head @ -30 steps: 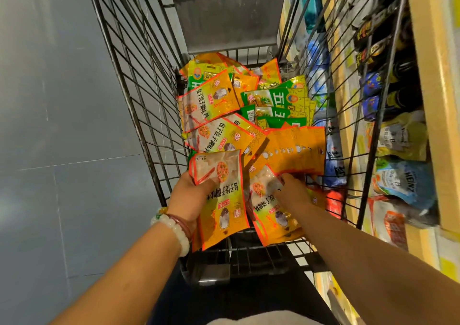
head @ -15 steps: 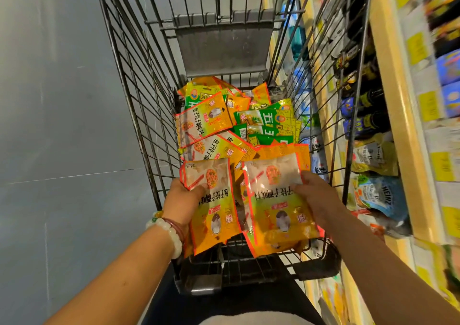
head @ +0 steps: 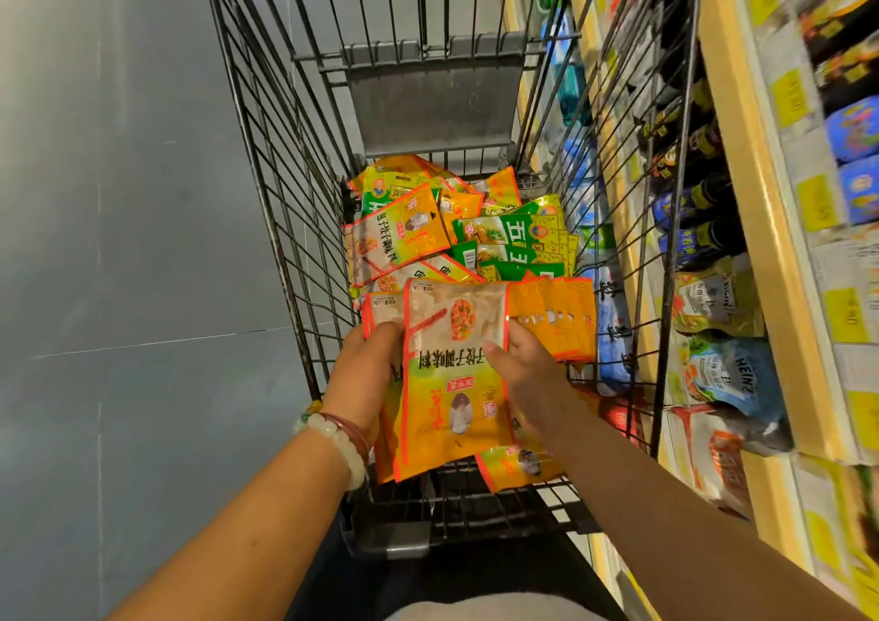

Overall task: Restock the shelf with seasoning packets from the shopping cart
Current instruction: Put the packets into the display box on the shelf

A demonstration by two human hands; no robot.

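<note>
A wire shopping cart (head: 266, 154) holds several orange and green seasoning packets (head: 504, 235). Over its near end, a small stack of orange packets (head: 452, 406) is held between both hands. My left hand (head: 368, 373) grips the stack's left edge, thumb on the front. My right hand (head: 523, 368) pinches the top packet's right edge, thumb on its face. More orange packets (head: 556, 316) lie fanned just behind my right hand. The shelf (head: 761, 249) runs along the right side of the cart.
The shelf on the right carries dark sauce bottles (head: 694, 201), Heinz pouches (head: 727, 378) and yellow price tags (head: 842, 316). Grey tiled floor (head: 119, 240) lies to the left of the cart. The cart's grey child-seat flap (head: 433, 97) stands at the far end.
My right hand lifted a packet from the cart and brought it left onto the packet in my left hand; the two now overlap as one stack. The view tilted up slightly.
</note>
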